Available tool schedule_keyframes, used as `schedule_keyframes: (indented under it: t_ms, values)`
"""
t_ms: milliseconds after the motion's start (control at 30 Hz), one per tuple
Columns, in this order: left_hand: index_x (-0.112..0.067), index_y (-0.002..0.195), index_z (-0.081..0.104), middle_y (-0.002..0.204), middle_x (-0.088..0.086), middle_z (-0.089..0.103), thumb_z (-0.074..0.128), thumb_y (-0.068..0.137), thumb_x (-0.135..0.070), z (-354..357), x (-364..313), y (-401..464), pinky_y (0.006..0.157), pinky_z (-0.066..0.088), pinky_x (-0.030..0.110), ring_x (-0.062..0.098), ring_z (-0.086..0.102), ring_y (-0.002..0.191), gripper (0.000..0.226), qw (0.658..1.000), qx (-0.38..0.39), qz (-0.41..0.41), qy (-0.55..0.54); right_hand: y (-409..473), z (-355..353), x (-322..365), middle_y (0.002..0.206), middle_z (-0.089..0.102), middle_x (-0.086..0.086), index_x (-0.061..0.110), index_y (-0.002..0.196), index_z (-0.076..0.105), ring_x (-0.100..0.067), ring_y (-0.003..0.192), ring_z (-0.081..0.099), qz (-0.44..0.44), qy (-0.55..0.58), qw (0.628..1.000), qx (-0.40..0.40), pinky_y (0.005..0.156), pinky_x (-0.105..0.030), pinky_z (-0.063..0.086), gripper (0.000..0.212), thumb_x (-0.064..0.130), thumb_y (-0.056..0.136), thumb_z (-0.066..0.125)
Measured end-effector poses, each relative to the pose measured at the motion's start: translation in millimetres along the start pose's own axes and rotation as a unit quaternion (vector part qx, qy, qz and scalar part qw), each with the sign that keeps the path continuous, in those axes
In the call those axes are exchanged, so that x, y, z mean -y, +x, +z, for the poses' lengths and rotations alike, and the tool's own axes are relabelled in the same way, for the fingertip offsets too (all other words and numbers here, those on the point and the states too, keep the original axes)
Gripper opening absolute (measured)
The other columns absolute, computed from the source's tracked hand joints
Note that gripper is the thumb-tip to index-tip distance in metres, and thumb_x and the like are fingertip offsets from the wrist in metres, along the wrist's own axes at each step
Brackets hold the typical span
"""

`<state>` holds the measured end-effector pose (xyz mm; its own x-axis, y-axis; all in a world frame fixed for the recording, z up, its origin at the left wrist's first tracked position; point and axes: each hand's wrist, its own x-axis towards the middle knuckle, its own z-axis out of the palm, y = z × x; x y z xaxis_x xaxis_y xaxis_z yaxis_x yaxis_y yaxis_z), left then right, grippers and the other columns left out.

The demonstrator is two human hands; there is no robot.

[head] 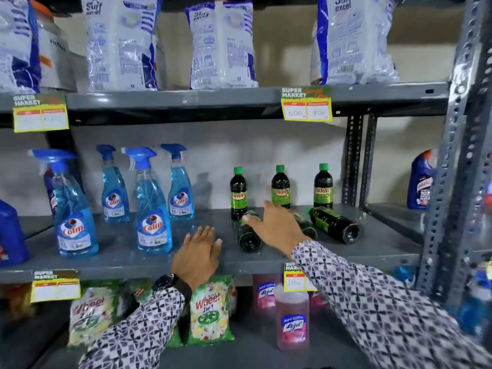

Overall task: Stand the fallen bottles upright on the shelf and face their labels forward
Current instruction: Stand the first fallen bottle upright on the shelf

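Note:
Three dark bottles with green caps and green labels stand upright at the back of the middle shelf (pixel 386 249): one at the left (pixel 238 193), one in the middle (pixel 280 186), one at the right (pixel 323 185). Three more lie on their sides in front of them, bases toward me: a left one (pixel 247 234), a middle one (pixel 306 226) partly hidden by my right hand, and a right one (pixel 334 225). My right hand (pixel 277 227) hovers open over the fallen bottles, thumb at the left one's neck. My left hand (pixel 198 255) rests flat and open on the shelf edge.
Several blue Colin spray bottles (pixel 153 209) stand on the shelf's left half. Detergent bags fill the shelf above. Wheel packets (pixel 210 312) and pink Lizol bottles (pixel 292 318) sit on the shelf below. A perforated steel upright (pixel 452 155) bounds the right side.

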<state>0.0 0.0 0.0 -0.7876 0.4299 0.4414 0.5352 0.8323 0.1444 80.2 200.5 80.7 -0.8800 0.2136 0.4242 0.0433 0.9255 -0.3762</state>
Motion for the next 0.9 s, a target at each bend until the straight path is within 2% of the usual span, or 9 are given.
schedule_keyframes:
  t_ms: [67, 100, 200, 333, 433, 533, 667, 767, 900]
  values:
    - [-0.008, 0.153, 0.038, 0.163, 0.012, 0.039, 0.003, 0.096, -0.053, 4.6, 2.3, 2.7, 0.126, 0.019, 0.049, 0.026, 0.027, 0.155, 0.081, 0.999, 0.045, -0.007, 0.010, 18.4, 8.9, 1.5, 0.117, 0.068, -0.018, 0.008, 0.109, 0.063, -0.041, 0.116, 0.069, 0.072, 0.034, 0.994, 0.073, 0.095, -0.045, 0.056, 0.067, 0.073, 0.095, 0.055]
    - [-0.009, 0.151, 0.041, 0.161, 0.012, 0.041, 0.007, 0.097, -0.049, 7.8, 1.7, 3.6, 0.125, 0.021, 0.048, 0.026, 0.030, 0.153, 0.075, 0.999, 0.050, -0.009, 0.018, 27.8, 12.9, -0.2, 0.121, 0.067, -0.017, 0.008, 0.112, 0.065, -0.041, 0.116, 0.069, 0.098, 0.053, 0.988, 0.109, 0.096, -0.048, 0.058, 0.073, 0.078, 0.092, 0.055]
    - [-0.014, 0.149, 0.046, 0.160, 0.008, 0.045, 0.016, 0.104, -0.040, 14.3, -1.0, 2.4, 0.123, 0.024, 0.042, 0.025, 0.037, 0.150, 0.060, 0.999, 0.029, -0.020, 0.025, 45.7, 23.1, -0.5, 0.148, 0.059, -0.014, 0.012, 0.147, 0.054, -0.037, 0.115, 0.069, 0.191, 0.144, 0.952, 0.191, 0.093, -0.049, 0.064, 0.092, 0.078, 0.085, 0.066]
    - [-0.016, 0.139, 0.057, 0.152, 0.005, 0.055, 0.023, 0.105, -0.037, 22.4, 4.5, 2.5, 0.119, 0.033, 0.041, 0.024, 0.048, 0.142, 0.052, 0.999, -0.008, -0.025, 0.025, 58.7, 37.9, -3.8, 0.130, 0.067, -0.013, 0.016, 0.123, 0.058, -0.032, 0.111, 0.070, 0.262, 0.235, 0.915, 0.195, 0.081, -0.043, 0.065, 0.063, 0.055, 0.081, 0.085]
    - [-0.015, 0.136, 0.060, 0.148, 0.007, 0.059, 0.021, 0.102, -0.038, 26.0, 4.8, 2.6, 0.117, 0.037, 0.041, 0.026, 0.053, 0.139, 0.057, 0.999, -0.019, -0.024, 0.030, 63.1, 41.8, -7.4, 0.113, 0.071, -0.011, 0.013, 0.118, 0.063, -0.029, 0.101, 0.071, 0.263, 0.270, 0.909, 0.180, 0.063, -0.036, 0.060, 0.055, 0.046, 0.080, 0.087]
    - [-0.014, 0.138, 0.060, 0.148, 0.007, 0.059, 0.012, 0.098, -0.042, 30.3, 6.5, 3.5, 0.118, 0.036, 0.040, 0.024, 0.052, 0.140, 0.068, 0.999, -0.018, -0.025, 0.034, 70.0, 38.4, -13.9, 0.102, 0.077, -0.011, 0.009, 0.117, 0.069, -0.028, 0.090, 0.077, 0.234, 0.326, 0.908, 0.121, 0.052, -0.033, 0.061, 0.066, 0.049, 0.070, 0.091]
    - [-0.013, 0.137, 0.062, 0.148, 0.008, 0.059, 0.013, 0.097, -0.043, 32.1, 7.5, 2.6, 0.119, 0.035, 0.040, 0.023, 0.053, 0.140, 0.070, 0.999, -0.029, -0.033, 0.029, 71.2, 40.0, -15.3, 0.092, 0.082, -0.005, 0.013, 0.101, 0.075, -0.024, 0.083, 0.081, 0.162, 0.351, 0.922, -0.002, 0.070, -0.052, 0.069, 0.069, 0.065, 0.058, 0.088]
    - [-0.014, 0.139, 0.060, 0.150, 0.007, 0.058, 0.016, 0.099, -0.042, 33.0, 7.9, 2.1, 0.120, 0.033, 0.039, 0.022, 0.051, 0.142, 0.065, 0.999, -0.029, -0.034, 0.031, 56.5, 45.3, -13.4, 0.092, 0.078, 0.005, 0.019, 0.104, 0.068, -0.015, 0.084, 0.075, 0.110, 0.321, 0.938, -0.068, 0.080, -0.044, 0.063, 0.058, 0.060, 0.067, 0.087]
    - [-0.015, 0.139, 0.061, 0.148, 0.007, 0.060, 0.012, 0.098, -0.044, 34.3, 7.9, 3.1, 0.120, 0.036, 0.040, 0.022, 0.053, 0.140, 0.071, 0.998, -0.032, -0.037, 0.031, 37.8, 61.3, -18.8, 0.099, 0.068, 0.011, 0.020, 0.111, 0.049, -0.015, 0.091, 0.069, 0.083, 0.296, 0.947, -0.091, 0.077, -0.034, 0.054, 0.059, 0.043, 0.077, 0.092]
